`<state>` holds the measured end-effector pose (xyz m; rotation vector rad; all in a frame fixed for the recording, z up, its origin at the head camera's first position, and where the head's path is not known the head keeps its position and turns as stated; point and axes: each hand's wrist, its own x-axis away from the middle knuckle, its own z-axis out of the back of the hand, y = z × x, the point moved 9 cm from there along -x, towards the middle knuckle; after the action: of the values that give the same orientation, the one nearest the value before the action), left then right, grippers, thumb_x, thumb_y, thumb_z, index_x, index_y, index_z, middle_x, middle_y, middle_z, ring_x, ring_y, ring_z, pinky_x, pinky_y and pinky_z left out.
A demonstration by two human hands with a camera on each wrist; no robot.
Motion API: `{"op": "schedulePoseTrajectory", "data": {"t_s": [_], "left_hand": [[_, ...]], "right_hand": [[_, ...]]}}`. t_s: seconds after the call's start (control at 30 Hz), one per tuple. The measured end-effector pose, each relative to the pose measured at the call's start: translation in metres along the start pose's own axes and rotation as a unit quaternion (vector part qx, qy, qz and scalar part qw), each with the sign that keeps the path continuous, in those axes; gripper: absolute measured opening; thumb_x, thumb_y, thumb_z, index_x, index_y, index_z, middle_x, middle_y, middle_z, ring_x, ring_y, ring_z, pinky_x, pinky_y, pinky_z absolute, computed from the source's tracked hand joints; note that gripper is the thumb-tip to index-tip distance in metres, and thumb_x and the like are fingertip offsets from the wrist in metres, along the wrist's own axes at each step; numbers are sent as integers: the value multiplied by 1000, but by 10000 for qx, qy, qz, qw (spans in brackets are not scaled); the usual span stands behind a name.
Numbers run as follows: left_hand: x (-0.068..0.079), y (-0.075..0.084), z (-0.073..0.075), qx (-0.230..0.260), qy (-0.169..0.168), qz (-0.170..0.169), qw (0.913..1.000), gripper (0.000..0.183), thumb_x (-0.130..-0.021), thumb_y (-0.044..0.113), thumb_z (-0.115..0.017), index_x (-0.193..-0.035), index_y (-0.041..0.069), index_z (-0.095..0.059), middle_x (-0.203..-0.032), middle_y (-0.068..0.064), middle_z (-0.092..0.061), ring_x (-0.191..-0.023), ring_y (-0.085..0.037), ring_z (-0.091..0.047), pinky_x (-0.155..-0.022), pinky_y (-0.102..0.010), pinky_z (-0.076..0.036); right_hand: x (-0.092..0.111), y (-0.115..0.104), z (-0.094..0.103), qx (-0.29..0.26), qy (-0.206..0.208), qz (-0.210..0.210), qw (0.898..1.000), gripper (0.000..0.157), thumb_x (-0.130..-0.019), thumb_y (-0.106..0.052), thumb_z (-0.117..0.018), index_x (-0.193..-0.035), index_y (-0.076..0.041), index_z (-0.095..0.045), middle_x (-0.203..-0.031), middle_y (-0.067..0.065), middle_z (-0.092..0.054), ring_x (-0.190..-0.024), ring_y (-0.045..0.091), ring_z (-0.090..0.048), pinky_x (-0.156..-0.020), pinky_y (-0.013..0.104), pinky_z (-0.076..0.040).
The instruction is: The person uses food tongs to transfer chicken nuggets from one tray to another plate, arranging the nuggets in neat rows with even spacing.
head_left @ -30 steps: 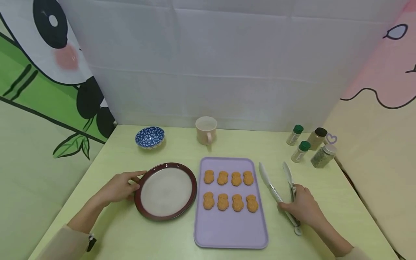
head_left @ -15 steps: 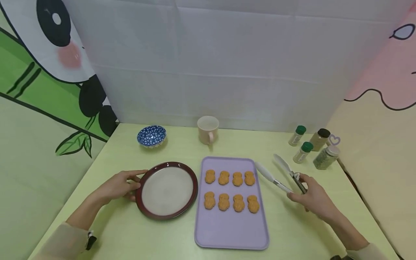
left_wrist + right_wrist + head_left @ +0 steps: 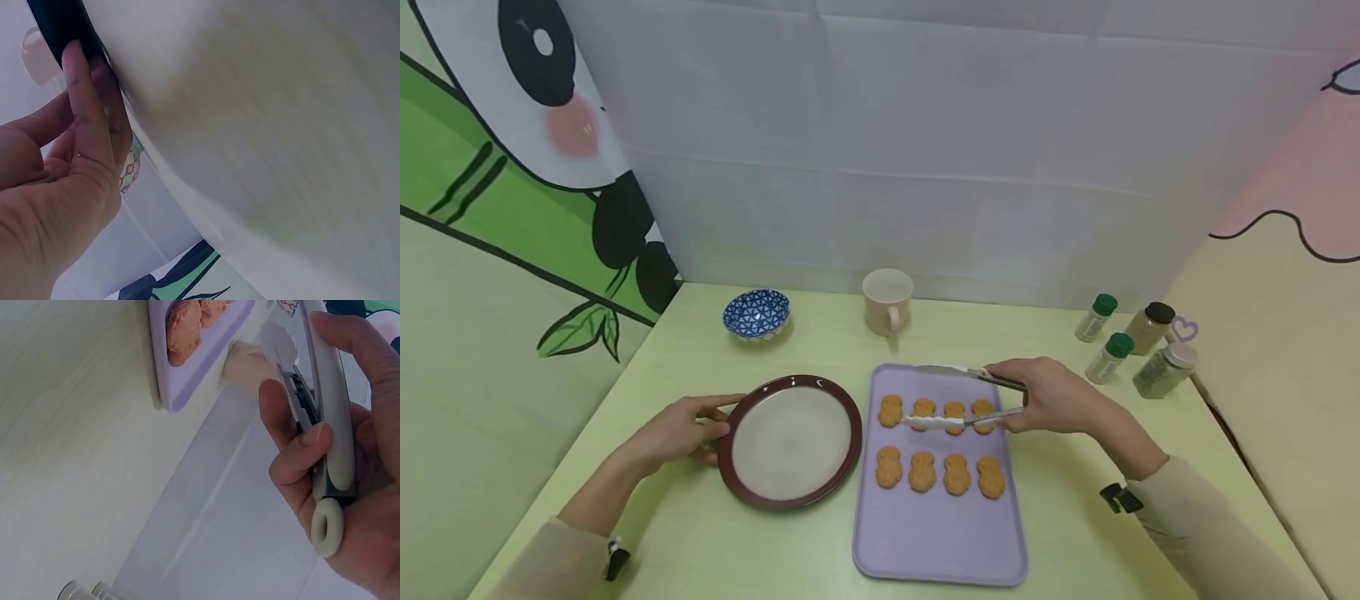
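My right hand point(image 3: 1048, 396) grips a pair of tongs point(image 3: 331, 400) with pale grips and a hanging ring at the handle end. The tong arms are spread, one crossing the far row of golden-brown, bear-shaped pieces point(image 3: 957, 473), the other nearer the tray's back edge. Several such pieces, rough on the surface, lie in two rows on a lilac tray point(image 3: 936, 542). On the left, my left hand point(image 3: 677, 433) holds the brown rim of a round plate point(image 3: 793, 442) with a pale middle. In the left wrist view its fingertips point(image 3: 74, 53) press the dark edge; part of them is hidden.
Behind the plate sits a blue-patterned bowl point(image 3: 757, 314), and a pink mug point(image 3: 887, 300) stands at the table's back edge. Several spice jars point(image 3: 1165, 371) are grouped at the back right. A pale cloth point(image 3: 925, 150) hangs behind the table.
My right hand has lifted the tongs off the table and carried them left, turning them so their tips lie over the tray. My left hand stays at the plate's rim.
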<state>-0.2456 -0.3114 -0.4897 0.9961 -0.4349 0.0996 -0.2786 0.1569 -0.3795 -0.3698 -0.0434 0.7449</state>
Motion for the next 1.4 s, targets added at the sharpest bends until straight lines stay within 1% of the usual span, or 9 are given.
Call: {"op": "schedulePoseTrajectory", "data": {"t_s": [0.13, 0.3, 0.5, 0.63, 0.77, 0.87, 1.0, 1.13, 1.4], "left_hand": [[4, 2, 1, -5, -14, -38, 10000, 53, -93, 2, -54, -143, 18, -43, -110, -18, -55, -66, -27, -64, -62, -37, -55], [8, 5, 3, -61, 19, -64, 10000, 53, -93, 2, -54, -142, 18, -44, -109, -18, -55, -66, -27, -64, -61, -38, -55], [11, 6, 5, -145, 84, -10, 9999, 53, -93, 3, -55, -142, 19, -45, -110, -17, -55, -66, -26, -64, -61, -37, -55], [13, 5, 7, -115, 110, 29, 9999, 53, -92, 2, -55, -141, 19, -46, -111, -17, -55, -66, -25, -64, -61, -37, -55], [12, 4, 7, -54, 88, 59, 9999, 52, -93, 2, -55, -141, 19, -46, -110, -17, -55, -66, -25, -64, -61, -37, -55], [10, 4, 5, -32, 35, -5, 10000, 52, -93, 2, -55, -141, 19, -46, -109, -17, -55, -65, -25, -64, -61, -38, -55], [8, 2, 4, -50, 19, -19, 10000, 52, -93, 2, -54, -141, 19, -47, -109, -17, -54, -63, -26, -64, -59, -38, -55], [6, -2, 6, -42, 66, 70, 9999, 52, -93, 1, -53, -140, 20, -48, -109, -17, -53, -62, -26, -64, -59, -37, -55], [5, 5, 0, 1, -75, -197, 9998, 52, -93, -2, -51, -141, 16, -46, -108, -17, -55, -63, -26, -63, -58, -38, -55]], "right_hand": [[-18, -8, -14, 47, -273, 106, 9996, 72, -70, -47, -78, -129, -11, -59, -113, -5, -65, -92, 7, -60, -75, 30, -50], [-32, -9, -26, 186, -540, -41, 9984, 70, -68, -47, -79, -128, -15, -61, -103, -9, -67, -74, 9, -54, -64, 27, -44], [-38, -12, -29, 237, -738, -36, 9970, 62, -70, -42, -77, -126, -17, -63, -94, -7, -68, -66, 7, -49, -60, 26, -42], [-41, -15, -28, 245, -711, 59, 9971, 59, -71, -37, -75, -125, -17, -63, -82, -9, -65, -61, 6, -45, -55, 25, -39], [-44, -21, -21, 125, -546, 130, 9983, 57, -72, -34, -75, -125, -16, -63, -79, -10, -63, -61, 6, -46, -55, 25, -39], [-51, -34, -16, 74, -395, 209, 9990, 57, -74, -36, -75, -125, -15, -63, -86, -9, -65, -64, 6, -50, -58, 26, -42], [-75, -61, -19, 219, -282, 385, 9986, 57, -75, -39, -75, -125, -16, -63, -88, -10, -66, -64, 5, -50, -60, 25, -43], [-104, -89, -36, 305, -286, 558, 9976, 57, -73, -41, -74, -125, -20, -63, -79, -11, -63, -60, 7, -47, -57, 26, -42], [-140, -122, -70, 327, -512, 632, 9962, 57, -71, -41, -74, -125, -24, -63, -66, -11, -53, -58, 7, -43, -49, 25, -37]]}}
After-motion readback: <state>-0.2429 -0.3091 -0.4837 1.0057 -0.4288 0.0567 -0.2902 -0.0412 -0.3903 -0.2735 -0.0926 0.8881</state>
